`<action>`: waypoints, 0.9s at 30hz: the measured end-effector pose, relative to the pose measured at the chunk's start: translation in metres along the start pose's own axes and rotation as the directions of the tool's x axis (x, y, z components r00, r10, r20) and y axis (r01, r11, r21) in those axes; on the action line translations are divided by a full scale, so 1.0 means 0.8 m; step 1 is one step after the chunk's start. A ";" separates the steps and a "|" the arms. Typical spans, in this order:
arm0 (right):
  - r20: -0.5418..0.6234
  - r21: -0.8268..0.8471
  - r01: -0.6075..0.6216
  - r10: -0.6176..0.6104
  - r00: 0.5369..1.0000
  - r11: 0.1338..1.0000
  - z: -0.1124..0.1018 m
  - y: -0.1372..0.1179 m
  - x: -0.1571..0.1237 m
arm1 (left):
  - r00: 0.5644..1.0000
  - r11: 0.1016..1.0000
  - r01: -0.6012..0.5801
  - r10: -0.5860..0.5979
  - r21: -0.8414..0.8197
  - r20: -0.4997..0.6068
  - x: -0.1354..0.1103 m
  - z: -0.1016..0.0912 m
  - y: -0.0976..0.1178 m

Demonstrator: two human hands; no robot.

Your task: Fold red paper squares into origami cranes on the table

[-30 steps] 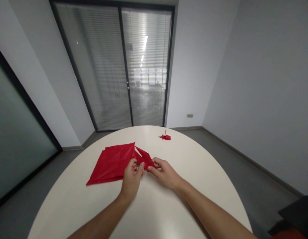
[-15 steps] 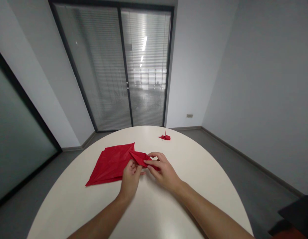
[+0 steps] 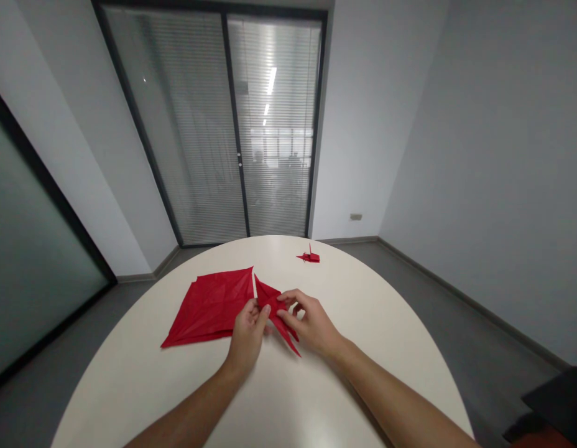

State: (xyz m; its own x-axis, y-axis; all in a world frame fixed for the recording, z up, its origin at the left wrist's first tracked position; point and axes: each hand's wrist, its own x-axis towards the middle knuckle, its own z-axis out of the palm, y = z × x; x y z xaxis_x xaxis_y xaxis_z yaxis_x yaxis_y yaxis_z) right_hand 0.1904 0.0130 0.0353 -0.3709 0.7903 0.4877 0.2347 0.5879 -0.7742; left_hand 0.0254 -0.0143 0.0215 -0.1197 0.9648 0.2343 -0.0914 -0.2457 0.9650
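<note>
Folded paper (image 3: 266,291) just below frame centre, pinched in my left hand (image 3: 247,326) and right hand (image 3: 314,318). Versus half a second ago: top tip swung upward, two points now stick out lower right. Red sheets (image 3: 214,303) unmoved on table (image 3: 130,379), left of centre.

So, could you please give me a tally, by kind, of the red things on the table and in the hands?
Large flat red paper (layers uncountable, taken as one): 1
Folded red piece, held by the left hand and touched by the right hand: 1
Small red figure near the table's far edge: 1
Total: 3
</note>
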 end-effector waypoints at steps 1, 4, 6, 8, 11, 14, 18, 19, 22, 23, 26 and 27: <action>-0.002 0.005 -0.005 0.005 1.000 1.000 0.000 -0.001 0.000 | 1.000 1.000 0.004 -0.004 -0.004 -0.014 0.001 0.000 0.000; -0.020 -0.011 -0.026 0.026 0.999 1.000 -0.001 -0.004 -0.001 | 0.999 0.999 0.010 -0.011 -0.033 -0.030 0.001 0.002 0.000; -0.014 -0.012 -0.021 0.021 1.000 1.000 -0.001 -0.005 0.000 | 1.000 0.998 0.016 -0.017 -0.061 -0.017 -0.001 0.003 0.001; -0.003 -0.006 -0.008 0.008 1.000 1.000 -0.001 -0.003 0.001 | 1.000 0.996 0.025 -0.025 -0.086 0.009 -0.002 0.004 0.004; 0.005 -0.006 -0.014 0.014 1.000 1.000 -0.002 -0.001 0.001 | 0.999 0.995 0.044 -0.045 -0.090 -0.014 -0.001 0.004 0.007; 0.004 -0.040 -0.005 0.005 1.000 0.999 -0.004 -0.002 0.001 | 0.994 0.995 0.077 -0.082 -0.067 -0.076 0.000 0.002 0.007; 0.025 -0.074 0.021 -0.019 1.000 0.997 -0.004 -0.007 0.000 | 0.994 0.995 0.086 -0.089 -0.048 -0.066 0.001 0.000 0.005; 0.033 -0.067 0.023 -0.021 0.999 0.997 -0.004 -0.008 0.000 | 0.995 0.996 0.082 -0.084 -0.037 -0.057 0.001 0.000 0.005; 0.027 -0.040 0.017 -0.016 1.000 0.999 -0.001 -0.009 -0.002 | 0.998 0.998 0.067 -0.067 0.000 -0.022 -0.002 0.002 0.008; 0.019 -0.030 0.010 -0.009 1.000 1.000 -0.001 -0.009 -0.002 | 0.998 0.998 0.060 -0.059 0.005 -0.011 -0.003 0.002 0.009; -0.008 -0.020 -0.014 0.014 1.000 1.000 0.001 -0.008 -0.001 | 0.999 0.999 0.039 -0.039 0.002 0.022 -0.006 0.003 0.010; -0.015 -0.033 -0.020 0.019 1.000 0.999 0.000 -0.008 -0.001 | 0.999 0.999 0.032 -0.032 -0.001 0.027 -0.006 0.004 0.011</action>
State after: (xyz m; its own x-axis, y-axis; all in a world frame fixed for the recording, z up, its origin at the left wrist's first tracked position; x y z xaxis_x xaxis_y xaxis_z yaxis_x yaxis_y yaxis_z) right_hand 0.1888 0.0085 0.0399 -0.3527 0.8039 0.4789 0.2711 0.5777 -0.7699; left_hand 0.0281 -0.0209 0.0289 -0.0895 0.9745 0.2060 -0.0965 -0.2143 0.9720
